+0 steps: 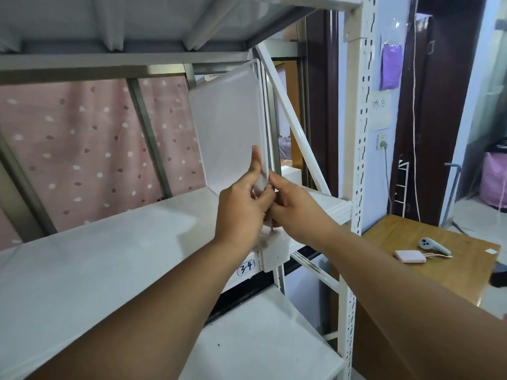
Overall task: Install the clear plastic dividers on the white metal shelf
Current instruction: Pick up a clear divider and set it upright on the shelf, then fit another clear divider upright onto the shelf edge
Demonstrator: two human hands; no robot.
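Note:
A frosted clear plastic divider [227, 124] stands upright above the white metal shelf [115, 248], near its right end. My left hand [241, 207] grips the divider's lower front corner, thumb pressed against its face. Touching the left hand from the right, my right hand [290, 207] pinches the same lower edge. A white clip piece [274, 252] sits on the shelf's front lip just below both hands, beside a label reading 3-4 [246, 267]. The divider's bottom edge is hidden behind my fingers.
A perforated white upright [362, 127] and a diagonal brace [290, 124] stand right of the divider. Another shelf board [258, 341] lies below. A wooden table [428, 259] at right carries a pink pouch [410, 256] and a white controller [433, 246]. Pink dotted curtain [90, 160] hangs behind.

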